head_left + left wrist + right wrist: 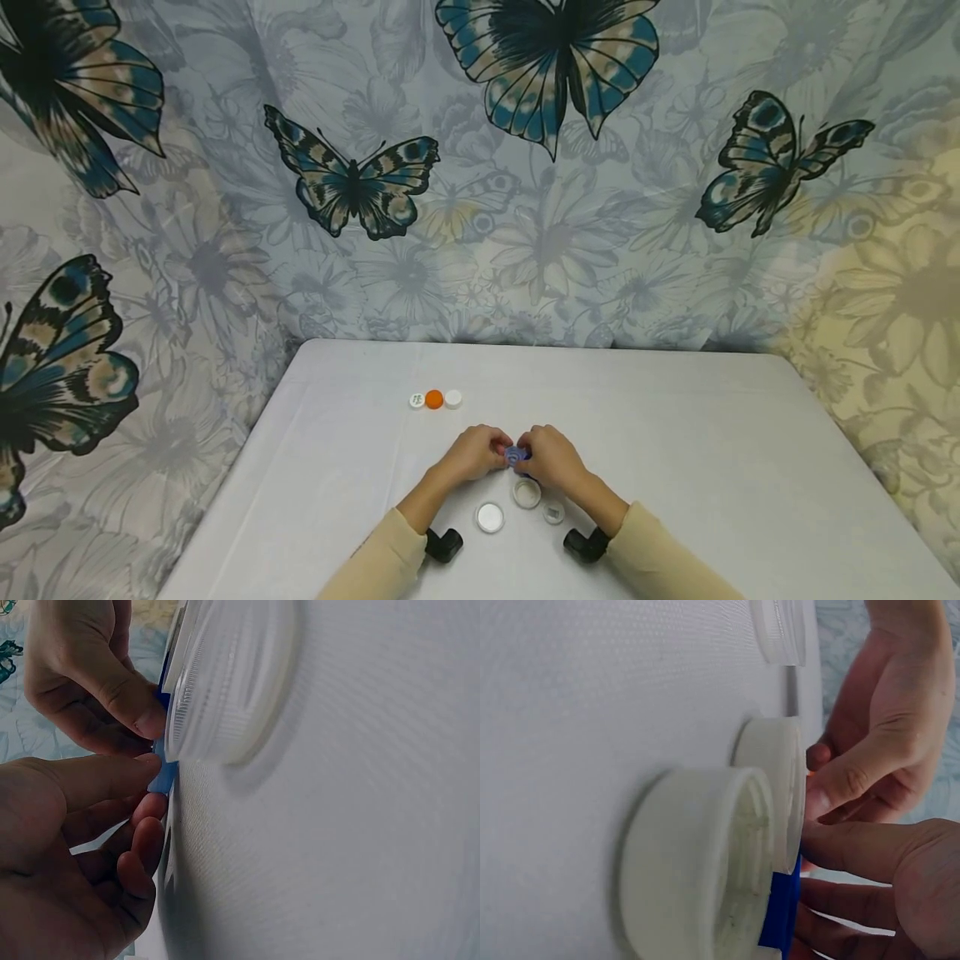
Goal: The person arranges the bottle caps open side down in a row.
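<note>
Left hand [472,452] and right hand [551,457] together pinched blue cap [515,455], held just above bench [675,433] near front edge. Three pale caps [527,492] lay just behind wrists.

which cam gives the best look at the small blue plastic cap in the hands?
Head view: the small blue plastic cap shows its round face, pinched between the left hand and right hand. Left wrist view catches only a blue edge behind a white lid. Right wrist view shows a blue sliver past white caps.
</note>
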The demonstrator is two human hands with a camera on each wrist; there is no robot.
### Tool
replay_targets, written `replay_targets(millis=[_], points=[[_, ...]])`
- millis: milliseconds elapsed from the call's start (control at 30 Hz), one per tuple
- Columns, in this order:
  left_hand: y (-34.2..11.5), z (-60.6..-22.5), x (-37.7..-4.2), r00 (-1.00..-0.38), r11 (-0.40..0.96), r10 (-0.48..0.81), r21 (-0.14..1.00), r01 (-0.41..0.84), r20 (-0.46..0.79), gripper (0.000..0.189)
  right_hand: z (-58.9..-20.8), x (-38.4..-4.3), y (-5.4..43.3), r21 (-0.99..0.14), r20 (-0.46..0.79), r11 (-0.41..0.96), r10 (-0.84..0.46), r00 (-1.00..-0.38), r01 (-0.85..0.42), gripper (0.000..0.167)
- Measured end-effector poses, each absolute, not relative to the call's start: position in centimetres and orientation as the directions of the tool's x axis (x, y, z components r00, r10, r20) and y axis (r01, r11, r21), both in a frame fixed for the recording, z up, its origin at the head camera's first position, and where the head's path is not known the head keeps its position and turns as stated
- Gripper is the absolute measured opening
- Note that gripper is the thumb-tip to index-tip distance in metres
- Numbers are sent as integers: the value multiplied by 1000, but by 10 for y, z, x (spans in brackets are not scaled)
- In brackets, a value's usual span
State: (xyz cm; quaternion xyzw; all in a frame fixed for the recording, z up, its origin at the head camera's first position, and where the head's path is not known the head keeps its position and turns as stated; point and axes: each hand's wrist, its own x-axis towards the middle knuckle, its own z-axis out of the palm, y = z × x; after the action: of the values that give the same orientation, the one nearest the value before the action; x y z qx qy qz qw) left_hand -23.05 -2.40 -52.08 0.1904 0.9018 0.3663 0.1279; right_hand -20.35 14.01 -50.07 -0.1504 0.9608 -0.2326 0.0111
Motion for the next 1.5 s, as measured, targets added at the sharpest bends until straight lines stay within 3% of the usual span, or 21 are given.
replay_targets(millis=[233,467,967,1500], points=[[-25,-521,-231,-888,659,451,704,263,-90,25,-503,-203,139,-468,63,839,-281,-957,-277,21],[-30,-518,-232,-878,609,476,737,294,-43,26,-500,-207,144,-436,107,824,-351,-930,-361,23],[-38,-494,-223,-892,521,444,785,336,87,27,-481,-207,160,-609,222,657,-396,-891,-444,21],[-37,-473,-202,-885,445,363,780,440,292,29,-455,-193,164,-677,336,544,-369,-866,-495,24]])
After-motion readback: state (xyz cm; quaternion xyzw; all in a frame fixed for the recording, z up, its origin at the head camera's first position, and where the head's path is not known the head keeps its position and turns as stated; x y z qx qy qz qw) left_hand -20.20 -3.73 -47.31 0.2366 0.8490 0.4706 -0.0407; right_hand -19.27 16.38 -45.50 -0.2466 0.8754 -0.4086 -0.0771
